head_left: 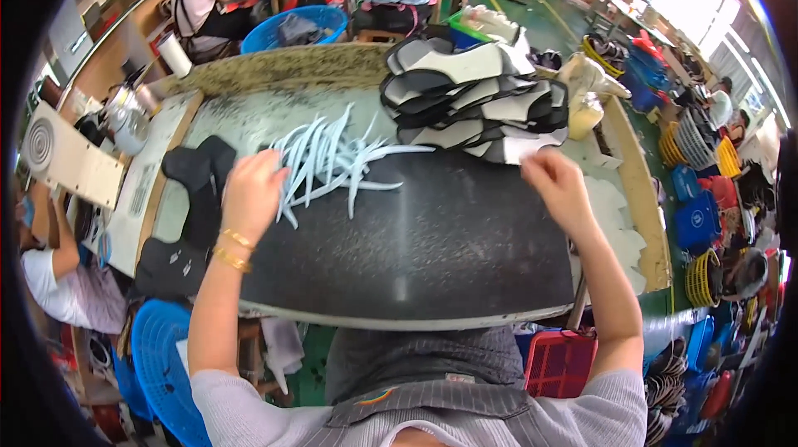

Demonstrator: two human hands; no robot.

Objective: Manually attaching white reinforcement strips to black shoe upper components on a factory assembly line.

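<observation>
On the tabletop (628, 139), a loose heap of pale blue strips (324, 160) lies on the far left part of a black mat (399, 235), just beside the person's left hand (252, 189). The strips look thin, smooth and flexible, narrow and gently curved, tapering to points. Most have their long axis running from the far side toward the person, their tips fanned out both ways; 2 reach out sideways to the right, the upper of them ending just below the stack.

That stack of shaped pieces (465, 65), black and light grey, sits at the far right of the mat, layered unevenly. The flat, waisted pieces lie with their long axis roughly left to right. The right hand (559, 185) is at the stack's near right corner, its fingers curled in and bunched; I can't tell whether it grips anything. The left hand is partly bent, its fingertips at the strips' edge, and its grip is unclear too.

Left of the mat, matte black cutouts (199, 177) with rounded outlines overlap. A worn, stained wooden rim (283, 71) borders the far edge.
</observation>
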